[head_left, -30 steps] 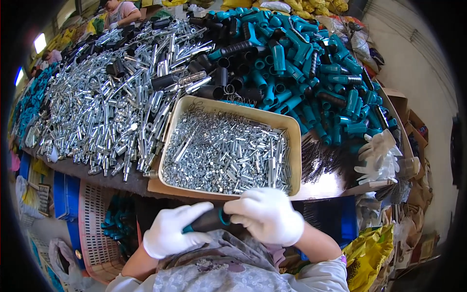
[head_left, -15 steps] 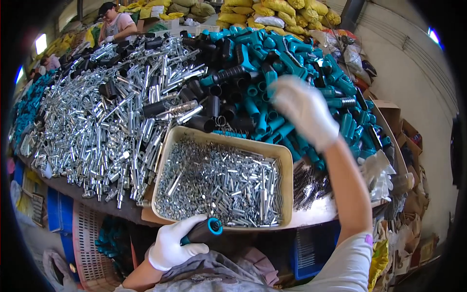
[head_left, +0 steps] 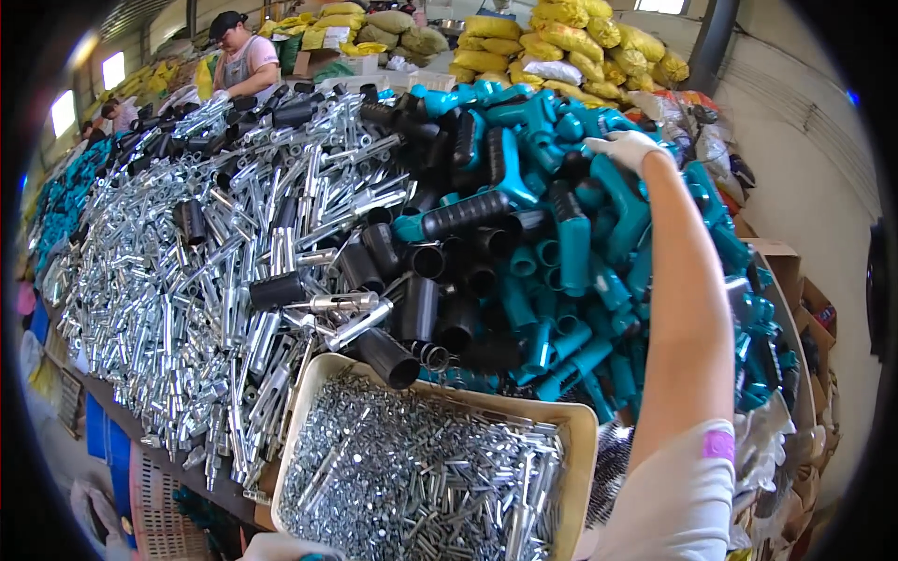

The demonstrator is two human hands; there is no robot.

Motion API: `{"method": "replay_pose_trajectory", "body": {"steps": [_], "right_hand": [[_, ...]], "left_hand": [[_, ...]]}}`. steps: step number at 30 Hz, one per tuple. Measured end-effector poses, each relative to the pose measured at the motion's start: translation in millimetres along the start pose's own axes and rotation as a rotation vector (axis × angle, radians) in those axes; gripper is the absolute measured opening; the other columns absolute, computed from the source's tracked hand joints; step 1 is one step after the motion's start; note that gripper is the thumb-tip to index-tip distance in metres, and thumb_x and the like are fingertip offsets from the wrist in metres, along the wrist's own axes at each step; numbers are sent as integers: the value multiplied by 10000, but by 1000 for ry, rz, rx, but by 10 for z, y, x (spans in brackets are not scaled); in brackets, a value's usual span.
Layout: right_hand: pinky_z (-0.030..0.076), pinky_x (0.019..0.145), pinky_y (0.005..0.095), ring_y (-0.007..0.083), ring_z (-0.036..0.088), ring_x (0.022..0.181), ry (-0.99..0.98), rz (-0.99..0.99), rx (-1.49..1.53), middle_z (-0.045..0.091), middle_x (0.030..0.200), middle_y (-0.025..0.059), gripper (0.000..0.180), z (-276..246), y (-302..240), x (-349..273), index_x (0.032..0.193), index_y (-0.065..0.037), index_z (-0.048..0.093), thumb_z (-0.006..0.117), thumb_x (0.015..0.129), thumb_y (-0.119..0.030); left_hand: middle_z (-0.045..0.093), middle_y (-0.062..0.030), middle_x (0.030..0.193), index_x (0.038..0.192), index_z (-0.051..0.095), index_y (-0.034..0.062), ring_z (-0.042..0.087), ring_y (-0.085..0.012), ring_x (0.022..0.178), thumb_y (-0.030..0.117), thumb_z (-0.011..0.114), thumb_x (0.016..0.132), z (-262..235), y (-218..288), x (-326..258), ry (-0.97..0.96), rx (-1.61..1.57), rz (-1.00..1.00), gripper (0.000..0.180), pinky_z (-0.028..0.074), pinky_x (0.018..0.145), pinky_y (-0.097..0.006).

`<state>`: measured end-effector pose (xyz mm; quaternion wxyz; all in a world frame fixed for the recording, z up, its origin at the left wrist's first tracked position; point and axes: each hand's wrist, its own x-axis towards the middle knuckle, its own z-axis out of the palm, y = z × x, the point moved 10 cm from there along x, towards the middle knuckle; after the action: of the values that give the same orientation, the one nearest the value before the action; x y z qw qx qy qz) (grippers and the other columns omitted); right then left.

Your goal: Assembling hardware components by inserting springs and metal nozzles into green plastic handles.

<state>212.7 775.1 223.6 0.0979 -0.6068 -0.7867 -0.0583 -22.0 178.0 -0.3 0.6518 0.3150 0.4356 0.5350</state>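
Note:
My right hand (head_left: 629, 148), in a white glove, reaches to the far part of a pile of teal plastic tool housings (head_left: 622, 210). Its fingers stretch out to the left over the pieces, and no held part shows. Only the gloved top of my left hand (head_left: 281, 547) appears at the bottom edge. Beside it peeks a bit of teal from the black and teal handle (head_left: 316, 557); the fingers are cut off. Between me and the pile sits a cream tray (head_left: 582, 458) of small metal pins and bits.
A heap of shiny metal tubes and rods (head_left: 187, 309) spreads on the left. Black plastic sleeves (head_left: 419, 309) lie in the middle. Yellow sacks (head_left: 571, 42) are stacked behind. Another person (head_left: 248, 65) works at the far left. Cardboard boxes (head_left: 781, 271) stand at the right.
My right hand has moved farther away, up over the teal pile. The view has shifted upward, so my left hand with the handle has slid almost out of the lower edge.

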Motion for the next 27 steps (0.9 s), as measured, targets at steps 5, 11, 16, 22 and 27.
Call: {"method": "replay_pose_trajectory", "body": {"steps": [5, 11, 16, 22, 27], "right_hand": [[494, 908, 425, 268, 654, 988, -321, 52, 269, 696, 1171, 94, 474, 383, 621, 539, 1179, -117, 716, 651, 835, -437], [471, 890, 347, 237, 640, 974, -303, -105, 29, 709, 1077, 104, 426, 356, -236, -486, 1161, -102, 682, 563, 923, -436], [493, 891, 374, 294, 669, 1009, -187, -397, -101, 713, 1043, 143, 262, 284, -315, -861, 1027, -122, 702, 467, 955, -215], [532, 877, 430, 372, 661, 1020, -55, -363, -17, 696, 1066, 209, 309, 355, -418, -1394, 1178, -148, 687, 461, 973, -197], [478, 953, 409, 352, 627, 1100, 490, -207, 513, 696, 1112, 172, 347, -227, -79, -2093, 1057, -50, 720, 499, 926, -283]], "left_hand": [[637, -160, 748, 1125, 622, -100, 590, -197, 614, 349, 935, 603, -49, -113, 25, -83, -8, -25, 756, 442, 534, -286], [636, -145, 749, 1183, 607, -69, 575, -184, 597, 340, 924, 618, -120, -179, -10, -6, -28, -3, 767, 434, 534, -286], [637, -294, 822, 1231, 544, -107, 611, -315, 612, 326, 893, 680, -168, -289, -124, -90, -206, 68, 783, 486, 517, -407], [641, -106, 794, 1021, 595, -88, 570, -130, 619, 573, 810, 687, 158, -117, -332, -108, -45, 49, 771, 437, 548, -265], [647, -101, 799, 1063, 579, -83, 579, -129, 625, 571, 830, 667, 194, -146, -553, -104, -16, 63, 804, 452, 538, -264]]}}
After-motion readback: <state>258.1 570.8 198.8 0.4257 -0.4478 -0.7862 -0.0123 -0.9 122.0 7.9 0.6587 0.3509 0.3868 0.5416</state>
